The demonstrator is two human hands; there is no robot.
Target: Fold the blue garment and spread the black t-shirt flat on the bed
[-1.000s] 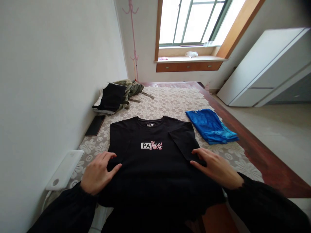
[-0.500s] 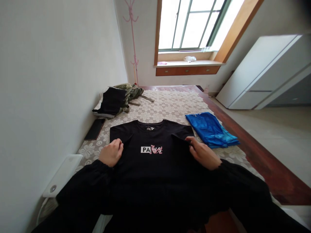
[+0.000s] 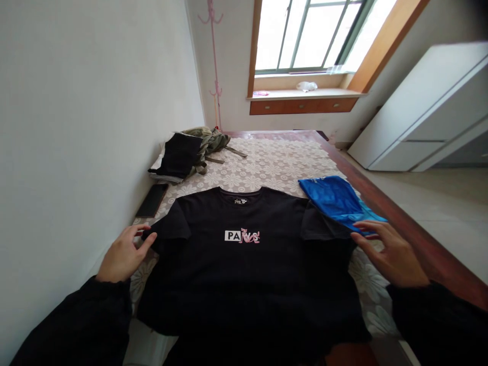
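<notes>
A black T-shirt [image 3: 244, 274] lies spread front side up, its neckline away from me, with "PAWS" lettering and a pink cartoon figure across the chest. Both sleeves stretch out to the sides. My left hand [image 3: 124, 254] is at the tip of the left sleeve, thumb and fingers apart. At the opposite sleeve's tip is my right hand [image 3: 396, 254], its fingers also apart, close to a folded blue garment [image 3: 331, 198]. The right sleeve reaches the edge of that blue garment.
A patterned cloth [image 3: 267, 157] covers the table, which has a reddish-brown edge [image 3: 430, 244]. Folded black clothing [image 3: 181, 155] and an olive-green bag [image 3: 213, 145] lie at the back left, near a dark flat phone-like object [image 3: 152, 201]. A white wall [image 3: 95, 101] borders the left side.
Both hands have moved outward from the chest sides. The sleeves, folded inward before, now lie spread outward, and the fingers have parted. The view has shifted slightly.
</notes>
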